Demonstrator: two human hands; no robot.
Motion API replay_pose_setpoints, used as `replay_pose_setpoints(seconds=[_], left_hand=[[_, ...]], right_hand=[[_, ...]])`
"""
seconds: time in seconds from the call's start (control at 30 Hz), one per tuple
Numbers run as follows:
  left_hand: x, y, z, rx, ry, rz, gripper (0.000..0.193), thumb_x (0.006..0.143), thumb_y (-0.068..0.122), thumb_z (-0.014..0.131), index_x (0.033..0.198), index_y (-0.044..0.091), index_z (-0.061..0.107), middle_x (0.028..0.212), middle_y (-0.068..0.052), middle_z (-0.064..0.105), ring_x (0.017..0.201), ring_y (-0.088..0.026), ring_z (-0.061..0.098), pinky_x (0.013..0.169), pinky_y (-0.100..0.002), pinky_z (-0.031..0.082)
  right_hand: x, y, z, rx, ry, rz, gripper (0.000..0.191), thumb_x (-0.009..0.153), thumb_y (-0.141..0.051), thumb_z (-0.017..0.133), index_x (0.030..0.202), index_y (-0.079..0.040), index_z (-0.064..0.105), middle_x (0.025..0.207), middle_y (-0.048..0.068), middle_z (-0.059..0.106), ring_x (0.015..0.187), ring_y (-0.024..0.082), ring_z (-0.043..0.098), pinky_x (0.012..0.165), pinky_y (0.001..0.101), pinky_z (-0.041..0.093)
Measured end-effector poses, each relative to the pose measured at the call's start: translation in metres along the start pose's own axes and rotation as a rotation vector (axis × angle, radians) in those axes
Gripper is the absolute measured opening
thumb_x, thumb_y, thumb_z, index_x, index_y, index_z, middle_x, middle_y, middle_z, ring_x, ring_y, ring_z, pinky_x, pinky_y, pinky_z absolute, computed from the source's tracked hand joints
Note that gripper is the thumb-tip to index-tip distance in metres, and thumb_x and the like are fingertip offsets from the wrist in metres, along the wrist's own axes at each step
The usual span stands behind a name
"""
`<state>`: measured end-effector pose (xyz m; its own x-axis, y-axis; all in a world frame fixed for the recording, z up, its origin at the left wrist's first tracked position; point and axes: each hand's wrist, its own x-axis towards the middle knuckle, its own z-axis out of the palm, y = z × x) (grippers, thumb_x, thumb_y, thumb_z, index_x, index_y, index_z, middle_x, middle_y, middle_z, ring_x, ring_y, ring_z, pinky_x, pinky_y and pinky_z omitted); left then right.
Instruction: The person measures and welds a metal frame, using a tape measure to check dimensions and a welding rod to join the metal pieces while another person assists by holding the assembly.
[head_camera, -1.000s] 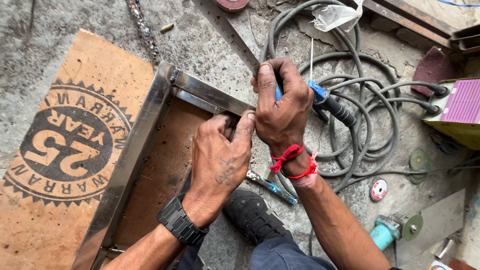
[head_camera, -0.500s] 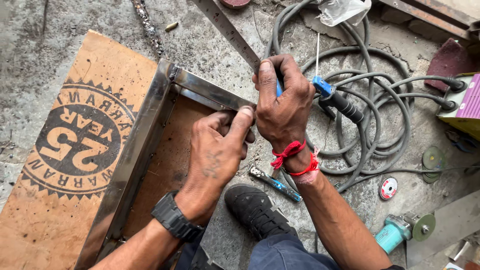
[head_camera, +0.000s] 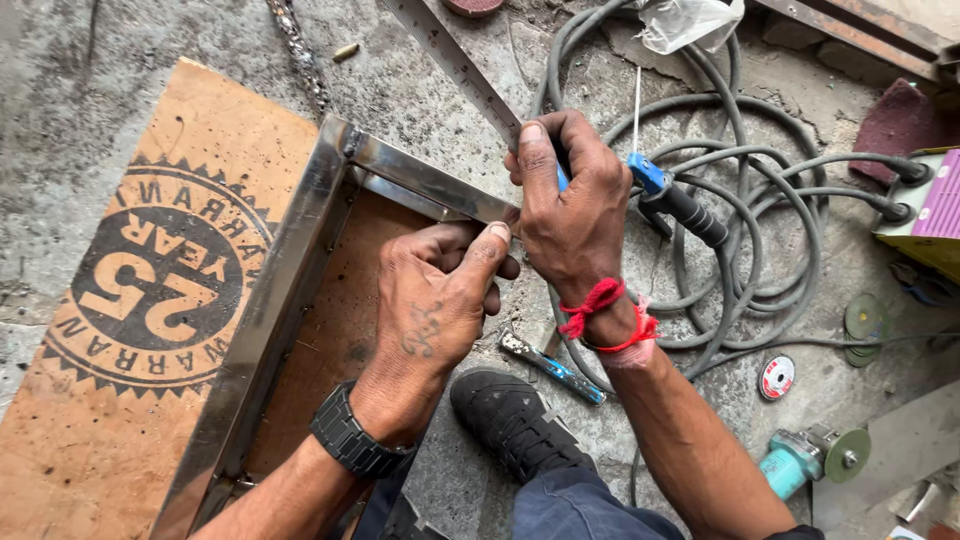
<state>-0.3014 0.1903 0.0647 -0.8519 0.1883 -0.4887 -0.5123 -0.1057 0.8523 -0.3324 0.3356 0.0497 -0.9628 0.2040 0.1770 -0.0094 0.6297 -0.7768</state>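
Our left hand (head_camera: 440, 300) has shifted onto the steel frame (head_camera: 300, 260); our right hand (head_camera: 570, 210) keeps gripping the electrode holder (head_camera: 660, 190).

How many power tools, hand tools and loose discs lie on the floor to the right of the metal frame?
Teal angle grinder: 1
Steel pliers with blue handles: 1
Loose round discs, one red and white, one grey-green: 2
Total: 4

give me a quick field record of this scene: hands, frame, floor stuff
left hand: rests on the steel frame at its end, thumb up
right hand: gripping the blue-handled welding torch at the frame end
frame: lies on a plywood board
cable: grey, coiled on the floor
angle grinder: teal, lower right
shoe: black, beneath the hands
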Motion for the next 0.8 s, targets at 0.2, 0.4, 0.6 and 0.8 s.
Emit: replay_pose_setpoints(seconds=[0.2,0.4,0.6,0.8], left_hand=[[-0.001,0.000,-0.001,0.040,0.011,-0.023,0.030,0.093,0.027,0.067,0.082,0.001,0.077,0.070,-0.002,0.076,0.051,-0.004,0.061,0.047,-0.022,0.048],[-0.001,0.008,-0.004,-0.036,-0.015,-0.093,0.030,0.093,0.031,0.064,0.083,0.005,0.077,0.073,-0.002,0.077,0.054,-0.005,0.060,0.046,-0.023,0.046],[-0.005,0.015,-0.009,0.001,-0.034,-0.155,0.041,0.096,0.041,0.058,0.080,0.008,0.076,0.074,-0.001,0.078,0.053,-0.006,0.060,0.044,-0.024,0.046],[0.001,-0.002,-0.004,0.023,-0.016,-0.054,0.040,0.096,0.040,0.061,0.080,0.006,0.075,0.072,-0.003,0.077,0.054,-0.006,0.061,0.048,-0.023,0.048]], right_hand=[[-0.012,0.007,-0.064,-0.040,-0.086,0.180,0.028,0.110,-0.023,0.052,0.099,-0.003,0.067,0.087,0.007,0.073,0.078,0.014,0.072,0.071,0.0292,0.059],[-0.037,0.001,-0.133,-0.473,-0.428,0.417,0.033,0.102,-0.028,0.056,0.094,-0.003,0.076,0.074,0.009,0.074,0.067,0.019,0.067,0.062,0.0339,0.051],[-0.051,-0.018,-0.148,-0.461,-0.438,0.500,0.030,0.096,-0.028,0.059,0.093,-0.003,0.077,0.078,0.010,0.074,0.068,0.017,0.070,0.063,0.0319,0.054],[-0.068,0.033,-0.160,-0.324,-0.391,0.517,0.031,0.101,-0.026,0.055,0.101,-0.001,0.074,0.081,0.011,0.078,0.074,0.017,0.070,0.068,0.0334,0.054]])
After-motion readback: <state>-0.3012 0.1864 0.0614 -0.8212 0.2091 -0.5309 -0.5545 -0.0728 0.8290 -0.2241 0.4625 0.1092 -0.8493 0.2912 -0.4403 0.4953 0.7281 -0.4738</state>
